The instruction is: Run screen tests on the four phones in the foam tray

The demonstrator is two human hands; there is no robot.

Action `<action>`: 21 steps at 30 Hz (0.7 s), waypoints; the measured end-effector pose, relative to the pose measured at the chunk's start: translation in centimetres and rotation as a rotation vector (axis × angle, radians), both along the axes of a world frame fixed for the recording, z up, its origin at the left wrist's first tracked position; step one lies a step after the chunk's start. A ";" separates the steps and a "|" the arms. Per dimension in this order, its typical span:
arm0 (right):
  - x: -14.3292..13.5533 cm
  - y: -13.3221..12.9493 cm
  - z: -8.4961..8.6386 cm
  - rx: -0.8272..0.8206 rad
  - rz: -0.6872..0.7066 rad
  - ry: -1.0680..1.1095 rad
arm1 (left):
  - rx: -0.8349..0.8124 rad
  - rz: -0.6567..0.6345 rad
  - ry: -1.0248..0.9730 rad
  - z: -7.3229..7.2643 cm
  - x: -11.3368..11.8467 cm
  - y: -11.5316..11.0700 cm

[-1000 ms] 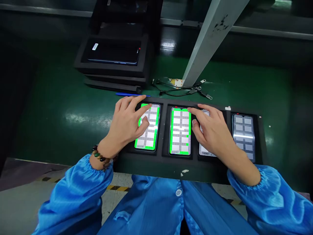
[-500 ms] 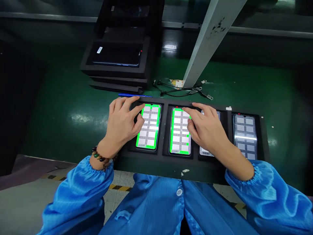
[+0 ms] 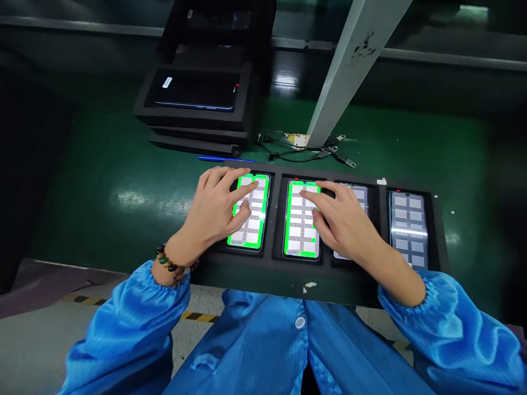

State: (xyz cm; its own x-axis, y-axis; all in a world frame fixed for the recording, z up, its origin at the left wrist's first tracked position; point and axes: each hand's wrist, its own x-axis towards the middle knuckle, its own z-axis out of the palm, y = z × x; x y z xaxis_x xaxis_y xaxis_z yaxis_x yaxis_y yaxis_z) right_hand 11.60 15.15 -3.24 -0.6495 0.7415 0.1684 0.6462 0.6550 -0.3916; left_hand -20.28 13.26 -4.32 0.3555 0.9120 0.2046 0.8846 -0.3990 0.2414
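Note:
Several smartphones lie face up in a row, set in the recesses of a black foam tray. Over the leftmost phone is my left hand, fingers apart, its index fingertip at the upper right of the screen. My right hand has its index fingertip at the upper part of the second phone, and its other fingers are spread. Both these screens show white and grey blocks with a bright green border. The third phone is partly hidden under my right hand. At the right end, a fourth phone shows a dimmer grid.
Stacked black foam trays hold a dark phone at the back left. Short black cables lie by the foot of a grey metal post. A blue pen rests behind the tray on the green tabletop.
My left index finger has moved right across the top of the first screen. My right index finger has shifted left and slightly down on the second screen.

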 end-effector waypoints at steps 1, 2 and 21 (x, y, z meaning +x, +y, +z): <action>0.2 -0.4 0.1 -0.003 0.018 -0.004 | -0.001 -0.009 -0.001 0.0 -0.2 -0.4; 0.4 -0.9 0.2 0.000 0.037 -0.006 | -0.001 -0.017 -0.004 -0.1 -0.4 -0.9; 2.2 -5.2 0.1 -0.067 0.178 0.012 | 0.044 -0.081 -0.041 -0.3 -2.4 -7.0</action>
